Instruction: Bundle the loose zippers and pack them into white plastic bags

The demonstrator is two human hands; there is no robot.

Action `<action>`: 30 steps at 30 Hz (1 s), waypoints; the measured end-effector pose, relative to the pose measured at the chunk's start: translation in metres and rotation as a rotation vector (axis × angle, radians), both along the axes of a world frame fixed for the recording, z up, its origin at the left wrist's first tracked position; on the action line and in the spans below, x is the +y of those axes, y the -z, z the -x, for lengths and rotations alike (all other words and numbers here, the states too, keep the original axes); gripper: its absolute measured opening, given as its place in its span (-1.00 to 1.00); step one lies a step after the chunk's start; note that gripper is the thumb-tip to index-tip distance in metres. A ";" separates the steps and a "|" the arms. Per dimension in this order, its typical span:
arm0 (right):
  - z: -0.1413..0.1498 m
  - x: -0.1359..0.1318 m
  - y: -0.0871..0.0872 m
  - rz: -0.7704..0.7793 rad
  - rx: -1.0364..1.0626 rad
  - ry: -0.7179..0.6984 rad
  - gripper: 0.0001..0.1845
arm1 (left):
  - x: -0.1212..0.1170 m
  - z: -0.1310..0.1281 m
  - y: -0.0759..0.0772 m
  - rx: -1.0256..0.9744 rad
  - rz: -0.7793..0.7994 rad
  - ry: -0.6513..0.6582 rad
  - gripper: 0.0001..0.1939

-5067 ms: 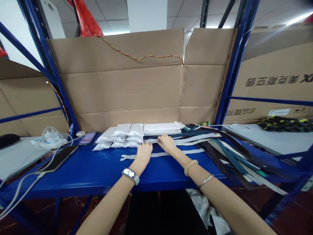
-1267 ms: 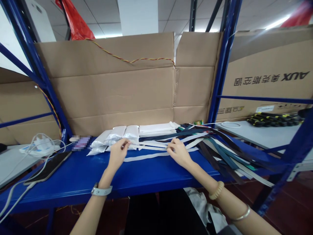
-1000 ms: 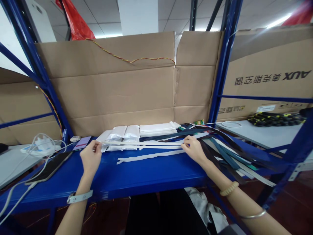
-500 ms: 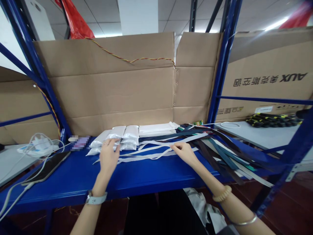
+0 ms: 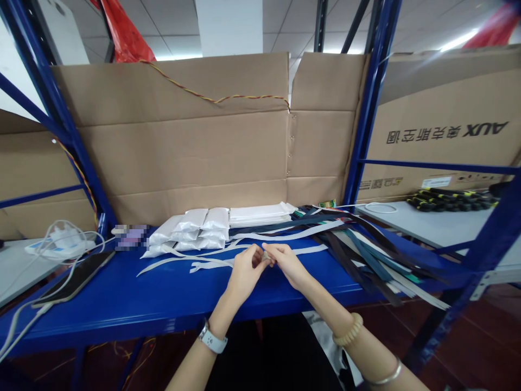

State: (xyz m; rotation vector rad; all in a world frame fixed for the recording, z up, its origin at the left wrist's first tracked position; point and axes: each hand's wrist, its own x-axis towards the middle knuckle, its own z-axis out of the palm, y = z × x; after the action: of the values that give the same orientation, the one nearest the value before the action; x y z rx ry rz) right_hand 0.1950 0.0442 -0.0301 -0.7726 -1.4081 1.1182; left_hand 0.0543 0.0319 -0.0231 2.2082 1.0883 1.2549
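My left hand [image 5: 245, 271] and my right hand [image 5: 288, 265] meet over the middle of the blue shelf [image 5: 163, 304]. Thumb and fingers of both are pinched together on the end of a white zipper [image 5: 157, 264], whose tape trails off to the left. The fingers partly hide the pinched end. Another white zipper [image 5: 311, 250] lies flat beneath the hands. Behind them is a longer white zipper [image 5: 285, 235]. Stacked white packets [image 5: 215, 220] stand at the back left, beside a pile of flat white pieces [image 5: 260, 214].
Many dark, teal and white zippers [image 5: 366, 252] spread over the shelf's right side. A phone [image 5: 75, 279] with a white cable lies at the left. Cardboard [image 5: 183, 157] walls the back between blue posts [image 5: 362, 141]. Black-and-yellow items [image 5: 451, 200] rest on the right-hand table.
My left hand has moved right from the white packets to meet my right hand. My right hand has shifted slightly left. The white zipper's left end has shifted left and toward me.
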 end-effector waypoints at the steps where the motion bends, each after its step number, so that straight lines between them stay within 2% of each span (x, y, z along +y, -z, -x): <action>1: 0.000 -0.001 0.000 -0.004 -0.016 -0.010 -0.49 | -0.001 0.001 0.000 0.005 -0.014 -0.006 -0.94; 5: -0.001 -0.003 0.000 -0.010 -0.062 -0.022 -0.52 | -0.003 0.000 -0.002 -0.003 -0.041 -0.026 -0.94; 11: -0.003 -0.004 0.003 -0.037 -0.138 0.016 -0.53 | -0.005 0.001 0.000 0.006 0.012 0.027 -0.92; 16: -0.003 -0.003 0.006 -0.031 -0.168 0.011 -0.54 | -0.005 0.003 -0.001 0.060 0.018 0.008 -0.87; 21: -0.002 -0.005 0.006 -0.083 -0.212 0.014 -0.53 | -0.005 0.004 -0.002 0.110 -0.054 -0.039 -0.85; 25: -0.001 -0.003 0.009 -0.066 -0.148 0.020 -0.59 | -0.005 0.004 -0.002 0.168 -0.141 -0.071 -0.83; 30: 0.000 0.003 0.015 -0.024 -0.062 -0.018 -0.68 | -0.009 0.001 -0.001 0.326 -0.174 -0.158 -0.76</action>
State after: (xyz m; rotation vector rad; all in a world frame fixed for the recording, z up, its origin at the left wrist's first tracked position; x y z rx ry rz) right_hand 0.1951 0.0471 -0.0451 -0.7853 -1.4806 1.0974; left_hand 0.0533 0.0230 -0.0225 2.5681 1.3427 1.1124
